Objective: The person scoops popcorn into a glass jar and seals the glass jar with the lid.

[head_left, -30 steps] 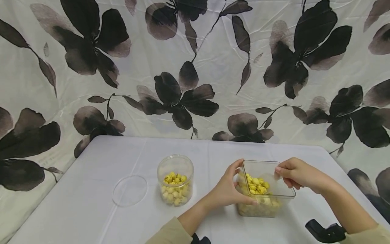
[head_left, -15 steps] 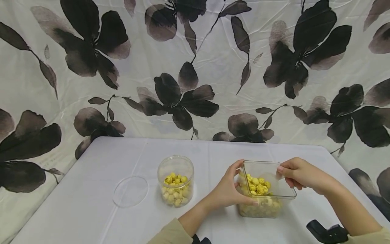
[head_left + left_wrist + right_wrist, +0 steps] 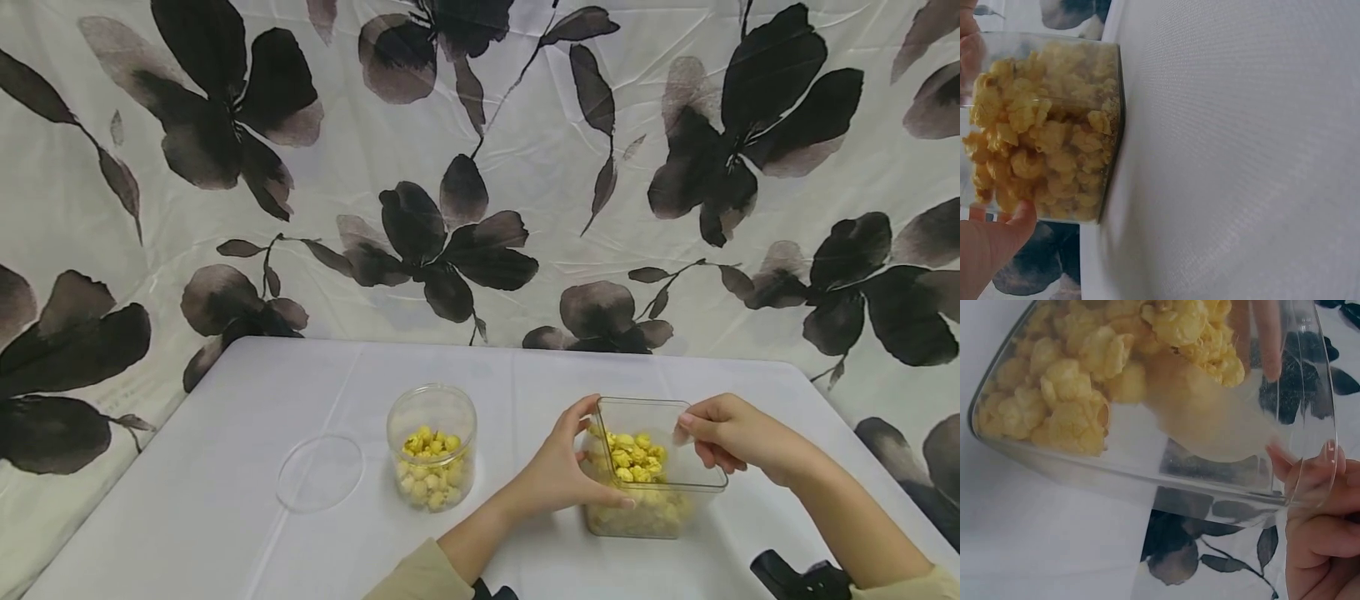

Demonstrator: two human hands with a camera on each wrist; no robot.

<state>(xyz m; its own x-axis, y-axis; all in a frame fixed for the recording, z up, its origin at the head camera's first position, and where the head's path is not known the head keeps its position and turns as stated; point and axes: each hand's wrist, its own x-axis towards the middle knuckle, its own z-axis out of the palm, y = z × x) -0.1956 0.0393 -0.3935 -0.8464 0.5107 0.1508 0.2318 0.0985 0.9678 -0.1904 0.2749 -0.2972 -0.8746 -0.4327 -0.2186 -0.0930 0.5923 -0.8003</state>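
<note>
Tub (image 3: 701, 479): clear glossy plastic, smooth. Jar (image 3: 432, 417) and lid (image 3: 320, 471): same clear plastic. Popcorn (image 3: 636, 458): yellow, rough, matt. Desk (image 3: 225, 500): white cloth cover, matt, fine weave. Backdrop (image 3: 480, 167): creased printed cloth, faint sheen.

Container: a clear square tub (image 3: 1054, 125) in the left half of the frame, seen sideways, its base against the worktop.
Contents: yellow popcorn (image 3: 1035, 156) heaped inside the tub.
Left hand (image 3: 988, 250): lower left corner, a fingertip pressed to the tub's wall.
Worktop (image 3: 1241, 156): white cloth, filling the right half.
Backdrop: dark flower print (image 3: 1035, 262), lower left and top edge.
</note>
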